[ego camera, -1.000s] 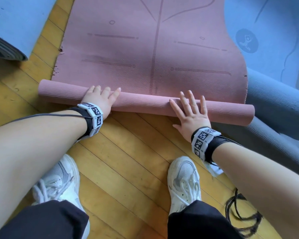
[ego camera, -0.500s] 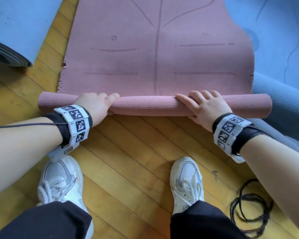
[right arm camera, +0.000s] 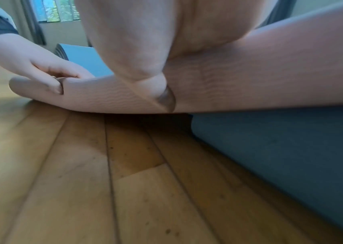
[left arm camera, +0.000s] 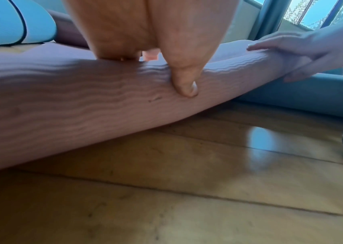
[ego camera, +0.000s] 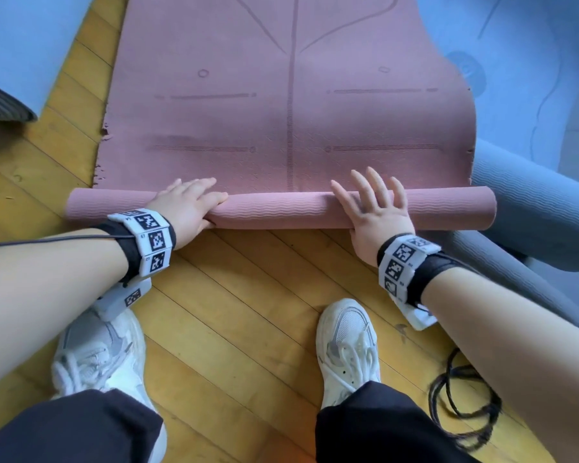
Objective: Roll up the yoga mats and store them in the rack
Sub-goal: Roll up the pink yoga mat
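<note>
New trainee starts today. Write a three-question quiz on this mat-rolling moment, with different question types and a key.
1. True or false: the pink mat is fully rolled up.
2. Multiple choice: where does the left hand rest? A) on the wooden floor B) on the pink roll C) on a white shoe
3. Fill in: the right hand presses the roll with its fingers ____.

Key
1. False: most of it lies flat beyond the roll.
2. B
3. Spread, lying nearly straight over the top.
</note>
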`<state>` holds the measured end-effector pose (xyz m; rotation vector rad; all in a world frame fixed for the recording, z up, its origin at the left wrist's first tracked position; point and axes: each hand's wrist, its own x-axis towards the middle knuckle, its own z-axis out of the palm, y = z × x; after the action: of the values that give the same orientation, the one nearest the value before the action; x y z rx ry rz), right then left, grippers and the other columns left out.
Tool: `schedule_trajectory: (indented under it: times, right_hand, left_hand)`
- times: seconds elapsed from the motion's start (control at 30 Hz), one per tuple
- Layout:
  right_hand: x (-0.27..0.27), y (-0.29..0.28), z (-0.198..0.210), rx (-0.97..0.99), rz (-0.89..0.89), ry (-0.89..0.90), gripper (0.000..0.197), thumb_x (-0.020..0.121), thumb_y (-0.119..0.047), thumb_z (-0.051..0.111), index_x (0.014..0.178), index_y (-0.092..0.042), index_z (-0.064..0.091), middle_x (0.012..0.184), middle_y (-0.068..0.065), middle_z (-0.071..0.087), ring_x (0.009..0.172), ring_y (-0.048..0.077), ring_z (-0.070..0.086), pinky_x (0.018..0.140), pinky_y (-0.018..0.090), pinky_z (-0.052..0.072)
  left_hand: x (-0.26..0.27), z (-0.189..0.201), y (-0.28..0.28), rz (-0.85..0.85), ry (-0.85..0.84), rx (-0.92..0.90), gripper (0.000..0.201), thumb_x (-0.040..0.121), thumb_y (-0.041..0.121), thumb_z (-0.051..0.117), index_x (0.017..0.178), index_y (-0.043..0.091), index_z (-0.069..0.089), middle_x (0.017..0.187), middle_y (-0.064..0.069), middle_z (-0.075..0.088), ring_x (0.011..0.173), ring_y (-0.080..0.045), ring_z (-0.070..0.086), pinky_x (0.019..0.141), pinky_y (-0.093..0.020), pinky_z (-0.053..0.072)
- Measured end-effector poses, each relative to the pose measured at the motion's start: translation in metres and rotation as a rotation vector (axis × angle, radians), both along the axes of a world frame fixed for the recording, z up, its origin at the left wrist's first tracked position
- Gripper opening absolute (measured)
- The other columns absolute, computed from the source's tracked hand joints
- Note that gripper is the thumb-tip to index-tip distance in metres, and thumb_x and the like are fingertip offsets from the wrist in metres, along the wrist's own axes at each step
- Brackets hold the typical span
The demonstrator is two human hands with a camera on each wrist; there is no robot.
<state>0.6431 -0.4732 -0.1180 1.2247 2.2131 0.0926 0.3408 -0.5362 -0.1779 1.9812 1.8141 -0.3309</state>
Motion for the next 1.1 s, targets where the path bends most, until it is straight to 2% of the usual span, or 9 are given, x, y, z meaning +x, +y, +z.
schedule_trajectory:
  times: [0.07,0.13,0.23,0.3,0.4,0.53,0.6,0.8,1.1]
  right_hand:
    - [-0.003,-0.009,-0.003,-0.016,-0.056,0.022,0.09,0.088,-0.021,0.043,0.146,-0.036,-0.025,0.158,0.001,-0.018,0.144,0.027,-0.022,0.113,0.052,-0.015]
    - [-0.004,-0.008,-0.005,-0.037,-0.075,0.047,0.085,0.093,-0.036,0.044,0.147,-0.035,-0.022,0.159,0.001,-0.016,0.145,0.028,-0.02,0.114,0.054,-0.014]
    - [-0.008,0.005,-0.008,-0.044,-0.108,0.056,0.083,0.092,-0.062,0.035,0.148,-0.035,-0.019,0.16,0.0,-0.014,0.146,0.027,-0.017,0.116,0.053,-0.01]
    - [-0.013,0.014,-0.011,-0.066,-0.158,0.044,0.078,0.091,-0.069,0.023,0.148,-0.037,-0.019,0.16,-0.002,-0.016,0.146,0.024,-0.018,0.116,0.051,-0.011]
    - [-0.018,0.021,-0.013,-0.112,-0.214,0.027,0.068,0.093,-0.066,0.011,0.148,-0.038,-0.018,0.159,-0.003,-0.017,0.145,0.021,-0.02,0.116,0.049,-0.012]
    - [-0.022,0.029,-0.011,-0.156,-0.245,0.033,0.063,0.096,-0.059,0.008,0.148,-0.036,-0.018,0.159,-0.003,-0.018,0.145,0.021,-0.022,0.116,0.05,-0.012]
    - [-0.024,0.031,-0.007,-0.14,-0.237,0.048,0.063,0.097,-0.058,0.007,0.148,-0.034,-0.019,0.159,-0.003,-0.02,0.144,0.022,-0.023,0.116,0.052,-0.011]
    - [-0.026,0.021,0.004,-0.006,-0.128,0.104,0.064,0.097,-0.056,0.01,0.147,-0.033,-0.024,0.156,0.001,-0.028,0.141,0.029,-0.029,0.109,0.065,-0.015]
    - [-0.032,0.047,0.002,-0.084,-0.112,0.001,0.096,0.082,-0.078,0.033,0.145,-0.037,-0.026,0.157,0.0,-0.025,0.143,0.03,-0.027,0.11,0.065,-0.011]
  left_hand:
    - [-0.001,0.004,0.002,0.028,-0.01,-0.012,0.058,0.095,0.031,0.054,0.147,0.032,0.029,0.157,-0.005,0.014,0.14,-0.03,0.022,0.113,-0.045,0.025]
    - [-0.001,0.01,0.006,0.064,0.004,-0.011,0.056,0.094,0.035,0.055,0.145,0.038,0.032,0.149,-0.005,0.019,0.134,-0.029,0.024,0.106,-0.044,0.033]
    - [0.003,0.019,0.011,0.042,0.121,0.028,0.057,0.095,0.043,0.05,0.147,0.041,0.026,0.138,-0.005,0.031,0.123,-0.026,0.032,0.104,-0.039,0.027]
    - [0.008,0.022,0.01,0.026,0.137,0.062,0.062,0.097,0.041,0.046,0.15,0.037,0.015,0.135,-0.006,0.034,0.121,-0.026,0.035,0.103,-0.038,0.026]
    - [0.015,0.019,-0.003,0.044,0.119,0.072,0.069,0.098,0.04,0.04,0.152,0.029,-0.002,0.146,-0.01,0.029,0.131,-0.03,0.029,0.11,-0.041,0.022]
    - [0.022,0.009,-0.013,0.024,0.2,-0.051,0.08,0.095,0.058,0.029,0.149,0.026,-0.02,0.158,-0.013,-0.013,0.146,-0.031,-0.009,0.117,-0.04,-0.008]
    - [0.021,0.007,-0.006,0.015,0.224,-0.067,0.086,0.092,0.064,0.029,0.147,0.026,-0.025,0.156,-0.013,-0.022,0.145,-0.031,-0.016,0.116,-0.04,-0.012]
    - [0.009,0.003,0.019,0.003,0.261,-0.051,0.102,0.085,0.07,0.042,0.146,0.026,-0.028,0.156,-0.013,-0.024,0.145,-0.032,-0.016,0.116,-0.04,-0.01]
    - [0.009,0.009,0.039,0.047,0.286,-0.054,0.104,0.085,0.065,0.05,0.147,0.028,-0.023,0.158,-0.01,-0.018,0.145,-0.035,-0.014,0.117,-0.048,-0.008]
